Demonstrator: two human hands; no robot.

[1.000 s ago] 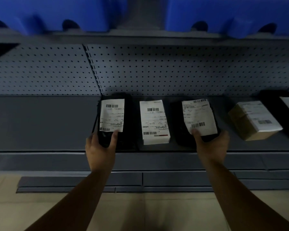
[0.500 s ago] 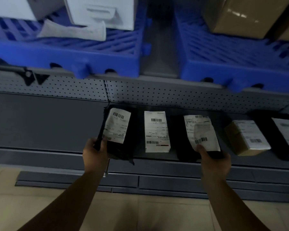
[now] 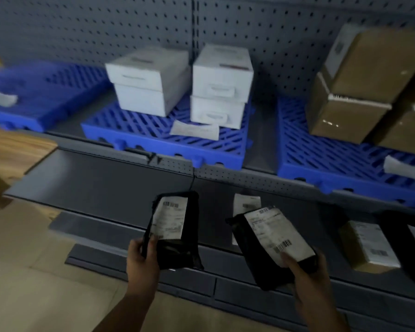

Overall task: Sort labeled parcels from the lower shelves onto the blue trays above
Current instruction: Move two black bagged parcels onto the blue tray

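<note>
Grey pegboard [image 3: 94, 32] backs the whole rack. Upper level: 3 blue trays [image 3: 153, 133], slatted, side by side with gaps between them. The middle one carries 4 white boxes [image 3: 151, 75], in two stacks of two. The right one carries stacked brown cartons [image 3: 345, 118]; I count at least 3, the rest are cut by the frame edge. Wooden board [image 3: 12, 149] at far left, just beside the rack.

Lower shelf [image 3: 101, 188], grey: 3 parcels lying on it, all toward the right.
- White parcel [image 3: 246, 203], partly hidden behind what I'm holding.
- Small brown box [image 3: 367, 245], white label on top.
- Black bag [image 3: 398, 238] at the frame edge, mostly cut off.

2 parcels in my hands, both off the shelf, in front of the lower shelf and below the trays.
- Left parcel [image 3: 177, 236]: black poly bag, near upright, white label on its upper part, barcode at the top.
- Right parcel [image 3: 271, 248]: same kind of black bag, top leaning left, longer white label, barcodes at both ends.

Print too blurred to read.

Left hand [image 3: 141, 259]: fingers curled round the bag's lower left edge, thumb on the label's bottom corner. Right hand [image 3: 307, 271]: cups the bag's lower right end from below, thumb pressed on the label by the lower barcode.

Paper slips [image 3: 194, 130]: 3, one lying flat on each tray.
</note>
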